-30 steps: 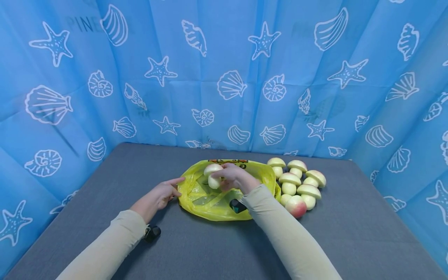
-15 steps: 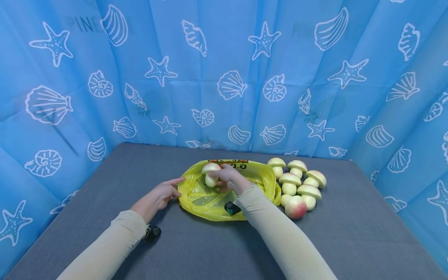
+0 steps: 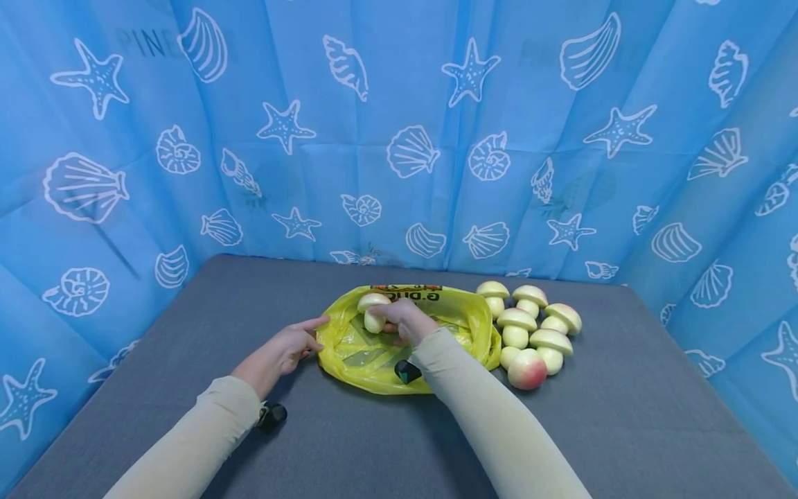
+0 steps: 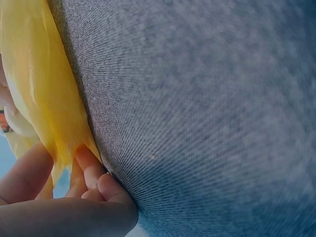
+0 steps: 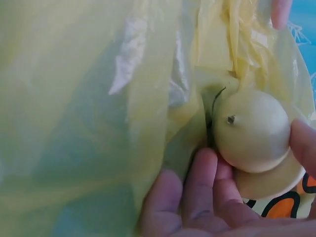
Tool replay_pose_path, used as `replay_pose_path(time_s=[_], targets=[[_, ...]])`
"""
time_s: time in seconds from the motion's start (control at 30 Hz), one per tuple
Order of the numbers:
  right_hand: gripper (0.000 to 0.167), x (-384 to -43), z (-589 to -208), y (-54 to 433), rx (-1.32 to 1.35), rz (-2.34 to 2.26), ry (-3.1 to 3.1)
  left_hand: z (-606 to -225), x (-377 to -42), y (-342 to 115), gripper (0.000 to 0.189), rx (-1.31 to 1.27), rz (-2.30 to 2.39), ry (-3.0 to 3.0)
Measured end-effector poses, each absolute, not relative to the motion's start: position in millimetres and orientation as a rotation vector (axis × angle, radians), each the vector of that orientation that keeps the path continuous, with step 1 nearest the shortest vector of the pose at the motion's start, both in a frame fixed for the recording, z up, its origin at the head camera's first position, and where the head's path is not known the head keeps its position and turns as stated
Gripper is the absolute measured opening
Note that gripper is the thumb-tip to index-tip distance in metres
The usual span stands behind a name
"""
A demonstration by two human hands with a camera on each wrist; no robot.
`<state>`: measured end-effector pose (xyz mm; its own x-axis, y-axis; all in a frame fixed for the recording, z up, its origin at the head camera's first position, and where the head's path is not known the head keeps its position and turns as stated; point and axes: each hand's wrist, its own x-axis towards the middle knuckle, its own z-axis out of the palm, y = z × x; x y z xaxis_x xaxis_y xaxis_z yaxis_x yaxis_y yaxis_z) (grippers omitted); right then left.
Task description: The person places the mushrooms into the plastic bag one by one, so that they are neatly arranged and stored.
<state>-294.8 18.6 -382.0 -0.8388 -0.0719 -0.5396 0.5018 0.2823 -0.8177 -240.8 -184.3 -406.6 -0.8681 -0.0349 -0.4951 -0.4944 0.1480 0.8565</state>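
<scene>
My right hand (image 3: 408, 320) holds a toy mushroom (image 3: 374, 322) with a pale round stem and a faintly pink cap, over the open mouth of a yellow plastic bag (image 3: 374, 380). In the right wrist view, the fingers and thumb lie round the mushroom (image 5: 254, 131), and its stem end with a small dark stub faces the camera. At the bag's left edge is my left hand (image 3: 293, 350), index finger stretched along the rim. The left wrist view shows its fingertips pinching the bag's film (image 4: 44, 89).
Right of the bag, several more toy mushrooms (image 3: 516, 327) stand close together on the grey table (image 3: 623, 416). One mushroom (image 3: 526, 369) with a red blush lies on its side nearest me. A blue curtain (image 3: 386, 104) with shell prints hangs behind the table.
My right hand has carried the toy mushroom slightly left within the bag's mouth, and more of the printed lettering shows. The left hand has stayed in place.
</scene>
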Motion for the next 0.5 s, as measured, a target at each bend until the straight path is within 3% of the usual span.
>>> replay_pose_path(time_s=[0.1,0.17,0.5], targets=[[0.038,-296.2,-383.1,18.9,0.377,-1.53,2.097,-406.2,-240.8,-184.5,0.067,-0.506,1.771,2.072],[0.034,-297.3,-383.5,20.0,0.364,-1.505,2.095,-405.8,-240.8,-184.7,0.067,-0.498,1.771,2.069],[0.038,-302.8,-382.5,28.6,0.382,-1.559,1.947,-405.3,-239.9,-183.9,0.067,-0.488,1.766,2.058]])
